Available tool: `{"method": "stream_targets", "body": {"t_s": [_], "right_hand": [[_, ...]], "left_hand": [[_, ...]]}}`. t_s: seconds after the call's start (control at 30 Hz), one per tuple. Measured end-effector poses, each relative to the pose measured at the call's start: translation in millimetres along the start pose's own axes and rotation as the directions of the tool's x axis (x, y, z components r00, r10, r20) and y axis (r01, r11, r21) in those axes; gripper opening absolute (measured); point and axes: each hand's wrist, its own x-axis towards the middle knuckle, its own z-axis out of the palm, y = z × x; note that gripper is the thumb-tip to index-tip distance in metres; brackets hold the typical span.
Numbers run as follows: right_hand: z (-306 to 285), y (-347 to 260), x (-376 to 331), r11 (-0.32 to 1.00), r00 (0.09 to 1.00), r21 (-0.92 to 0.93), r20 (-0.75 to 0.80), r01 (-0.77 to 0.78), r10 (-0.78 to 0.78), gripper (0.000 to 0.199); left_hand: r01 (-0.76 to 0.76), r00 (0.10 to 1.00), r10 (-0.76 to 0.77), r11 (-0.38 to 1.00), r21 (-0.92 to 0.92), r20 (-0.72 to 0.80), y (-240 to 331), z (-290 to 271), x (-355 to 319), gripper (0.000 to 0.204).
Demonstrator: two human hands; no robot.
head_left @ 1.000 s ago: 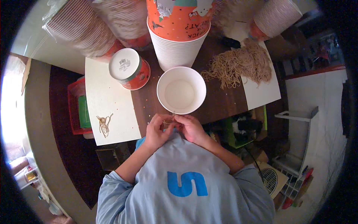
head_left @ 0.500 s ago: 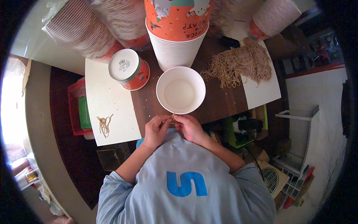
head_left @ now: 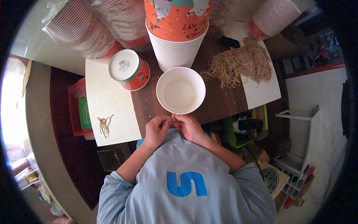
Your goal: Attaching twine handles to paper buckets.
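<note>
Head: left hand point(head_left: 156, 131) and right hand point(head_left: 190, 128) pinch cord point(head_left: 173, 117).

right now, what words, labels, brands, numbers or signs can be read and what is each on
Shirt: one big blue printed character, which I won't copy.
Upper orange cup: dark upside-down lettering, legible but not copied here.
Upturned cup: grey print on its white base, too small to read.
Open white cup: no print visible.
</note>
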Motion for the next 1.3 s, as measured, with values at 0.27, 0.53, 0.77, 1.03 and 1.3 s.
{"method": "stream_targets", "body": {"t_s": [0.27, 0.53, 0.77, 1.03, 1.3], "right_hand": [[7, 0, 3, 0.993, 0.994, 0.12, 0.108, -0.013, 0.0, 0.011], [-4, 6, 6, 0.952, 0.987, -0.283, -0.076, 0.117, -0.144, 0.014], [-4, 0, 5, 0.434, 0.794, -0.832, 0.012, 0.345, -0.608, 0.022], [1, 1, 8, 0.202, 0.68, -0.938, 0.047, 0.282, -0.732, 0.014], [0, -11, -12, 0.266, 0.766, -0.898, 0.111, 0.35, -0.633, 0.02]], "left_hand": [[0.194, 0.981, -0.185, 0.929, -0.315, 0.058, -13, 2, -2, 0.011], [0.186, 0.981, -0.195, 0.939, -0.29, -0.002, -23, -2, 3, 0.011], [0.239, 0.969, -0.247, 0.91, -0.34, 0.023, -11, -5, 8, 0.012], [0.492, 0.87, -0.338, 0.637, -0.594, 0.359, -12, -7, 9, 0.011], [0.618, 0.777, -0.419, 0.654, -0.437, 0.47, 1, -24, 1, 0.017]]}}
